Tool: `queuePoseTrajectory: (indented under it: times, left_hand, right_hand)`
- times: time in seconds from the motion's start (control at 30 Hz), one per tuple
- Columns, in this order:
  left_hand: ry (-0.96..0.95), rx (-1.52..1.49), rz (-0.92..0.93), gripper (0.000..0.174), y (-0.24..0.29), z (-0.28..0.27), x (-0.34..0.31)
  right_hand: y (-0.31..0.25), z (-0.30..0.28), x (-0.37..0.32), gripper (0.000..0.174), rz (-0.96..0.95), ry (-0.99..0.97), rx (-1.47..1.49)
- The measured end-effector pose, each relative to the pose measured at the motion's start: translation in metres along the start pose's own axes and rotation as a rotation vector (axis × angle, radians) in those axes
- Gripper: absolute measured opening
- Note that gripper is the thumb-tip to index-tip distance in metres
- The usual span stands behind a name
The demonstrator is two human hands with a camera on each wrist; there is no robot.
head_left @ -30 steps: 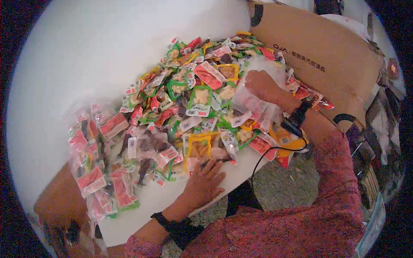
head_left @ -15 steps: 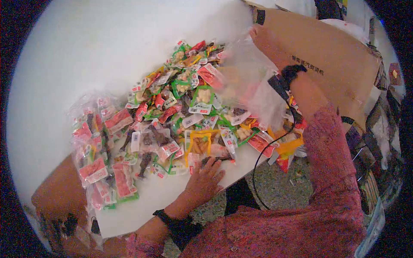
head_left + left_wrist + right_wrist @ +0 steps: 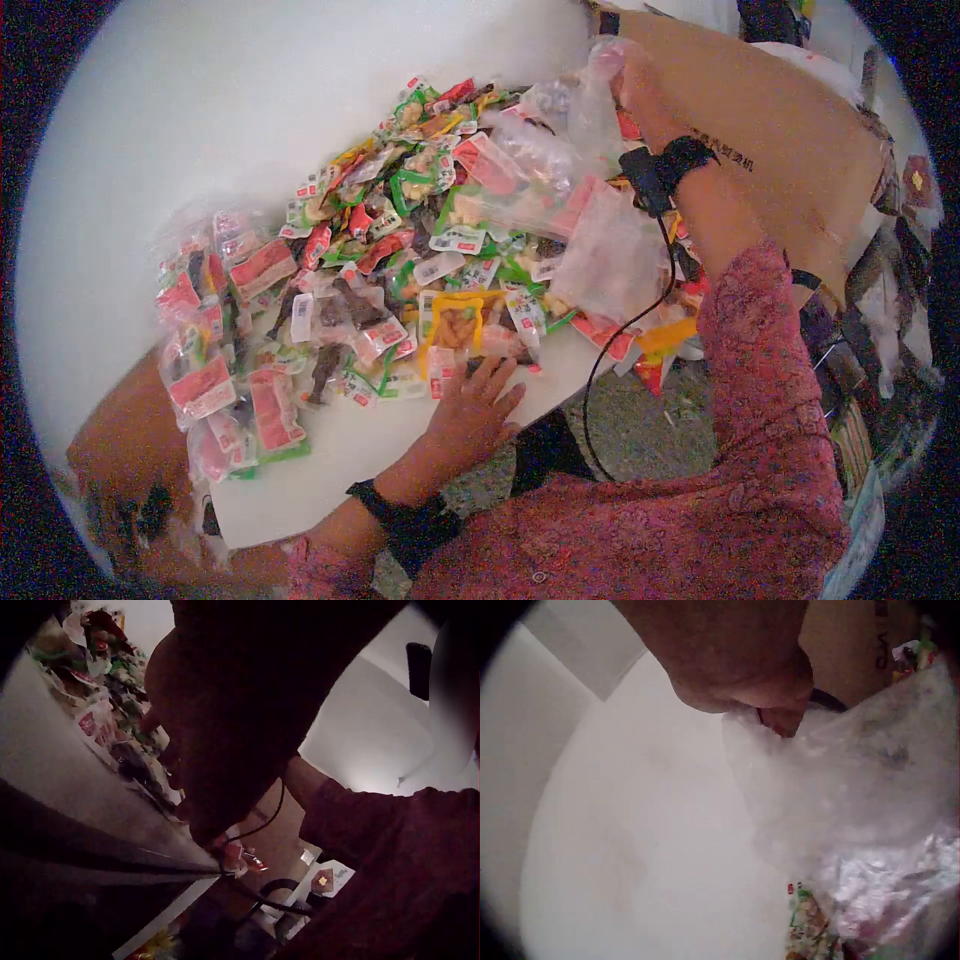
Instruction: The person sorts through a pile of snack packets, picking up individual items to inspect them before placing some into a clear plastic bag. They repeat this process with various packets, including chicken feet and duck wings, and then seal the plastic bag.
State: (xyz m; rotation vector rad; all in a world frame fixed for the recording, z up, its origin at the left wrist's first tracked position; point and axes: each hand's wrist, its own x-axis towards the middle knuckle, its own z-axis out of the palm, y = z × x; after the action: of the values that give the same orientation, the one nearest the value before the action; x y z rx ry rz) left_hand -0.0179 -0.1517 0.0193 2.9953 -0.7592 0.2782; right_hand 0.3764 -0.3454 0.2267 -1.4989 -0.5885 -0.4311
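My right hand (image 3: 638,95) grips the gathered end of a clear plastic bag (image 3: 612,255) above the far side of a heap of small snack packets (image 3: 400,230). The bag slopes down from the fist and spreads over the heap's right part, veiling the packets beneath. In the right wrist view, curled fingers pinch the crumpled film (image 3: 840,787). My left hand (image 3: 465,420) lies with fingers spread at the table's near edge, fingertips right at a yellow-edged packet (image 3: 460,325). In the left wrist view this hand is a dark silhouette (image 3: 210,742).
A large cardboard box (image 3: 760,130) stands behind the right arm. A clear bag filled with packets (image 3: 205,370) lies on the white table (image 3: 300,500) at left, beside another person's arm (image 3: 130,440). A black cable (image 3: 590,400) hangs from the right wrist.
My right hand has risen from the heap toward the box and the far side, drawing the clear bag out across the packets. The left hand has stayed nearly in place.
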Motion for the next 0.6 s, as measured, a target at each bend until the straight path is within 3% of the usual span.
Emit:
queuePoseTrajectory:
  times: [0.07,0.1,0.13,0.17,0.3,0.37,0.4,0.43,0.47,0.5,0.53,0.6]
  left_hand:
    - [0.023,-0.014,0.011,0.05,0.0,0.0,0.003]
    - [0.029,-0.013,0.01,0.05,0.0,-0.001,0.004]
    - [0.041,-0.023,0.008,0.05,0.001,-0.001,0.005]
    - [0.053,-0.033,0.006,0.05,0.001,-0.001,0.005]
    - [0.14,-0.142,-0.008,0.05,-0.004,-0.016,0.008]
    - [0.302,-0.496,-0.028,0.048,-0.012,-0.02,0.008]
    - [0.31,-0.487,-0.043,0.048,-0.016,-0.031,0.008]
    - [0.228,-0.866,-0.172,0.049,-0.02,-0.048,0.007]
    - [0.145,-1.245,-0.3,0.051,-0.021,-0.057,0.003]
    - [0.22,-1.568,-0.311,0.061,-0.026,-0.049,-0.001]
    - [0.239,-1.565,-0.329,0.061,-0.026,-0.054,-0.006]
    - [0.245,-1.963,-0.482,0.068,-0.026,-0.069,-0.014]
  right_hand:
    - [-0.022,-0.002,-0.018,0.019,-0.808,0.234,-0.852]
    - [-0.031,0.003,-0.022,0.019,-0.814,0.234,-0.851]
    - [-0.037,-0.002,-0.039,0.02,-0.715,0.092,-0.592]
    - [-0.053,0.012,0.002,0.021,-0.608,-0.049,-0.335]
    - [-0.095,0.044,-0.045,0.025,-0.111,-0.584,0.674]
    - [-0.118,0.068,-0.067,0.027,0.194,-0.845,1.176]
    - [-0.131,0.079,-0.092,0.025,0.208,-0.851,1.144]
    - [-0.147,0.09,-0.126,0.024,0.228,-0.86,1.115]
    - [-0.17,0.1,-0.164,0.024,0.161,-0.671,0.952]
    - [-0.188,0.107,-0.195,0.026,0.095,-0.485,0.787]
    - [-0.195,0.11,-0.21,0.026,0.102,-0.505,0.799]
    - [-0.199,0.109,-0.23,0.027,0.344,-0.983,1.391]
